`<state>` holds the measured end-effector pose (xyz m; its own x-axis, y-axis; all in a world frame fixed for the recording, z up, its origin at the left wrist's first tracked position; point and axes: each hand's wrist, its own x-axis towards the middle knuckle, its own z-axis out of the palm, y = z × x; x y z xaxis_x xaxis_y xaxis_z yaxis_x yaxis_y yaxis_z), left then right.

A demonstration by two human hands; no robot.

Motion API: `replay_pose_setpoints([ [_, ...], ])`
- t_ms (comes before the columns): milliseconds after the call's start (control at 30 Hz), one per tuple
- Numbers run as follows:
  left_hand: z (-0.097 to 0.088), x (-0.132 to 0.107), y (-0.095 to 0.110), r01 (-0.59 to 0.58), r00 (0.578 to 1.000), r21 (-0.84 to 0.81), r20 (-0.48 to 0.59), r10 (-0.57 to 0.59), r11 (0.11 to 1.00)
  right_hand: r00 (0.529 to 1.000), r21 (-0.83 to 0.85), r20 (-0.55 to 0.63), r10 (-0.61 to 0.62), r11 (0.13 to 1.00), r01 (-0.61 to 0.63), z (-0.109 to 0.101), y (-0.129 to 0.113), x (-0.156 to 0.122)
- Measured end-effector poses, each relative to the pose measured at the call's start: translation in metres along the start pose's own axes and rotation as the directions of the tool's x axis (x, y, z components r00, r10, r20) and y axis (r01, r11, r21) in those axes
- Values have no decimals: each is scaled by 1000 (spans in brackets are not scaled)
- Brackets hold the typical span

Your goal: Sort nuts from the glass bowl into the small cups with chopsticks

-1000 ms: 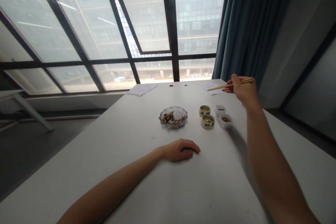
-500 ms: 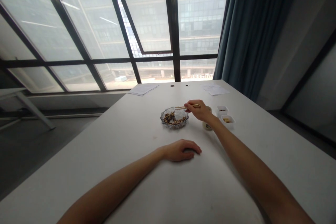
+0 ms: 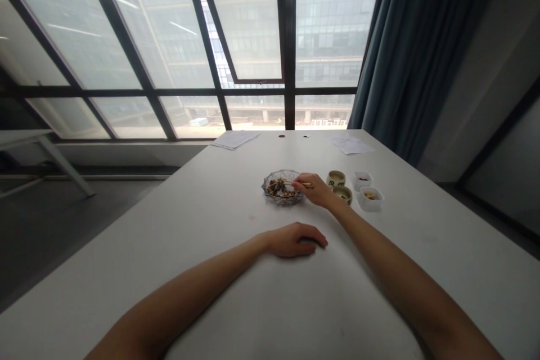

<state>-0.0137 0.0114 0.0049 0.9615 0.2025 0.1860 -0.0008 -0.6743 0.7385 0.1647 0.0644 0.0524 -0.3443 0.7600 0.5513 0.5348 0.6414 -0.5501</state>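
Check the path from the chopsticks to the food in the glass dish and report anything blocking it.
Nothing visible blocks it. The wooden chopsticks in the right hand pass over the rim of the glass dish, their tips at the brown food; whether they touch it is too small to tell.

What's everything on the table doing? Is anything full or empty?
Right hand, gripping chopsticks.
Chopsticks, tips at the glass dish.
Glass dish, holding brown food pieces.
Left hand, resting on the white table.
Two ceramic cups, standing upright.
Two white tubs, a little food inside.
Papers, lying flat.
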Motion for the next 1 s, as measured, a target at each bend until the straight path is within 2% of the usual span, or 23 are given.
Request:
replay_pose_setpoints([
  [233, 0, 0, 0, 7, 1000, -11, -8, -7, 1000, 994, 70, -57, 96, 993, -92, 5, 2, -3],
  [433, 0, 0, 1, -18, 1000, -9, -9, 18, 1000, 973, 175, -135, 188, 971, -164, -6, -6, 0],
  [667, -1, 1, 3, -12, 1000, -7, -6, 12, 1000, 951, 92, -161, 263, 964, -251, -11, -16, 4],
  [1000, -2, 1, 3, -10, 1000, -8, 0, 10, 1000, 923, 132, -230, 308, 950, -284, -8, -10, 6],
])
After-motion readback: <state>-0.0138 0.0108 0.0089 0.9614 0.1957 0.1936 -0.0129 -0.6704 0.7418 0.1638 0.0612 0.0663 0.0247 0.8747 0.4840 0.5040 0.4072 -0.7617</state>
